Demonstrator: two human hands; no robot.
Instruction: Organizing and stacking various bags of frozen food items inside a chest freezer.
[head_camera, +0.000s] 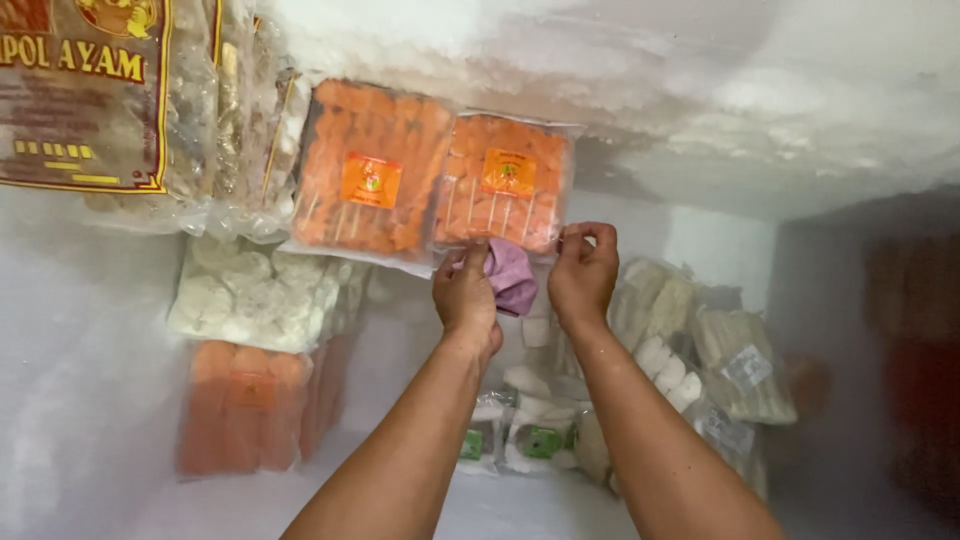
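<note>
Both forearms reach up from the bottom edge into a frosted freezer. The left hand (466, 296) pinches the lower edge of an orange skewer pack (503, 182) with its fingertips, and a purple cloth (512, 275) sits bunched against that hand, seemingly tucked under its fingers, though the hold is hard to make out. The right hand (583, 272) pinches the same pack at its lower right corner, thumb and forefinger closed on the plastic. Just left of this pack, touching it, lies a larger orange pack (368, 165). Below that are a bag of pale round pieces (255, 292) and an orange sausage pack (245, 405). Further right sit pale wrapped packs (700, 350). Thick frost (700, 90) coats the wall beyond.
</note>
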